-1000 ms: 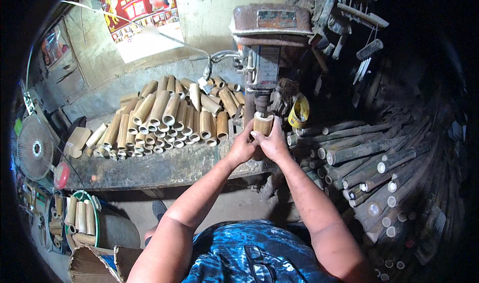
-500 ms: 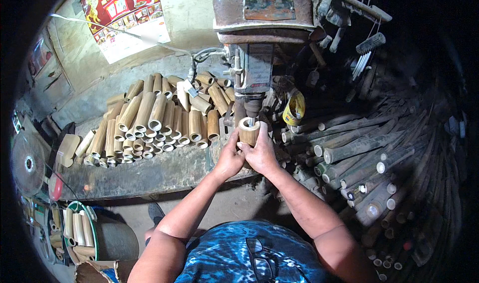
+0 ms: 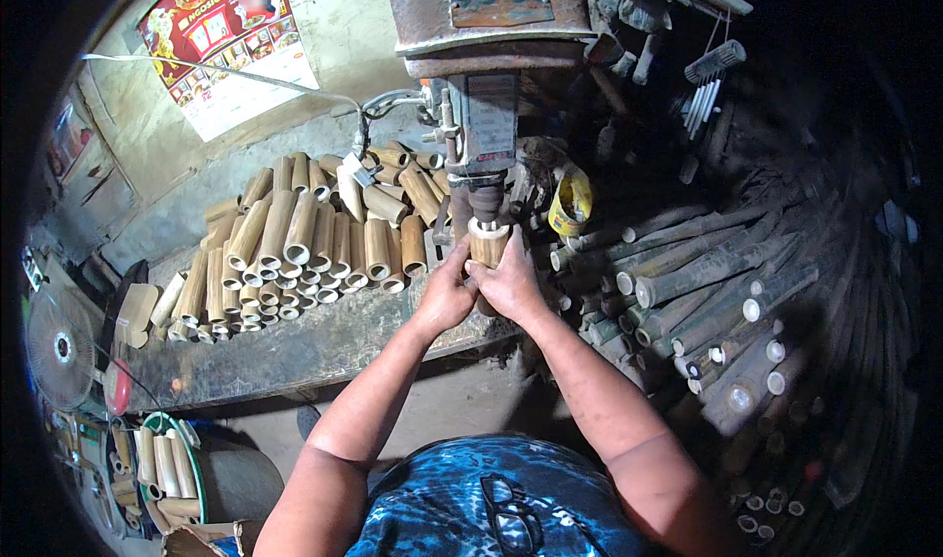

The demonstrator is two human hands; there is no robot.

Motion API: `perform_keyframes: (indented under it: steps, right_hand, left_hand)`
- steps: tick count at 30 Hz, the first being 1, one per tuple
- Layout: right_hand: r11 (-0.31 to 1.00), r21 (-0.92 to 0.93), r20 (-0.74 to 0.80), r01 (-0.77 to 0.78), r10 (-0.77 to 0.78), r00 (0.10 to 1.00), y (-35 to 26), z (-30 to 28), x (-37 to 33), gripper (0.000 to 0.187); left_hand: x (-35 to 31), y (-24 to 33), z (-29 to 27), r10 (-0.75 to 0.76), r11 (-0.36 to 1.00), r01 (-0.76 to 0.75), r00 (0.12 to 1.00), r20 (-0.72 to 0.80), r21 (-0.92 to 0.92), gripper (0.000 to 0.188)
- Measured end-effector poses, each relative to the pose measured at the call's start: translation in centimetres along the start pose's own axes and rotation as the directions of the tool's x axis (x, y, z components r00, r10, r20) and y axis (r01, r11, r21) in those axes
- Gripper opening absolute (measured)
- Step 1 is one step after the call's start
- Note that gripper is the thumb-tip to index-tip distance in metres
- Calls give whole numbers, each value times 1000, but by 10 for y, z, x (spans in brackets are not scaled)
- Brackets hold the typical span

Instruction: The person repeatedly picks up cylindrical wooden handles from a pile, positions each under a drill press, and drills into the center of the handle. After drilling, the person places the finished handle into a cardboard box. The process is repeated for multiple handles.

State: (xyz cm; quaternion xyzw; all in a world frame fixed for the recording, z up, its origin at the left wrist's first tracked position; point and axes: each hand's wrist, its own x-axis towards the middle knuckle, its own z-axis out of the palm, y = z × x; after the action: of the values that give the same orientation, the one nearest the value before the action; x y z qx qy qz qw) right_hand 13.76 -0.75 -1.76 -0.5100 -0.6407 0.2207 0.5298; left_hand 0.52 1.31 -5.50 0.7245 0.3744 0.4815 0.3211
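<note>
A short bamboo tube stands upright in both my hands, straight under the chuck of a rusty drill press. My left hand wraps its left side, and my right hand closes round the right, thumbs near each other at the front. The tube's pale top rim sits close beneath the chuck, where the bit goes into its mouth. Whether the rim touches the chuck I cannot tell. My hands mostly cover the tube's lower end.
Cut bamboo tubes are heaped on the workbench to the left. Long bamboo poles fill the right side. Behind the drill hangs a yellow container. A fan and a green-rimmed bin of tubes stand far left.
The bamboo tube has come up closer to the chuck, and less of the bit shows above its rim. Both hands keep their hold. The whole view has shifted slightly.
</note>
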Motion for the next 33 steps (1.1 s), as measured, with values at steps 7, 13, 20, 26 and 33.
perform_keyframes:
  steps: [7,13,20,26,33]
  right_hand:
    - [1000,25,-41,2,-1,999,12,7,-22,66]
    - [999,-43,14,-27,28,1000,10,20,-32,69]
    - [1000,17,18,8,-9,1000,8,25,-14,84]
    - [999,-24,13,-33,34,999,13,11,-7,88]
    - [998,-2,11,-60,60,998,16,15,-29,86]
  left_hand:
    - [-19,-13,4,-107,994,106,992,70,16,67]
    - [-28,-22,1,-21,999,22,1000,24,-37,69]
    - [-18,-13,0,-43,999,41,996,-79,-23,68]
    - [-5,-15,5,-90,994,91,996,18,-58,66]
    - [-23,-21,5,2,1000,-4,997,73,17,66]
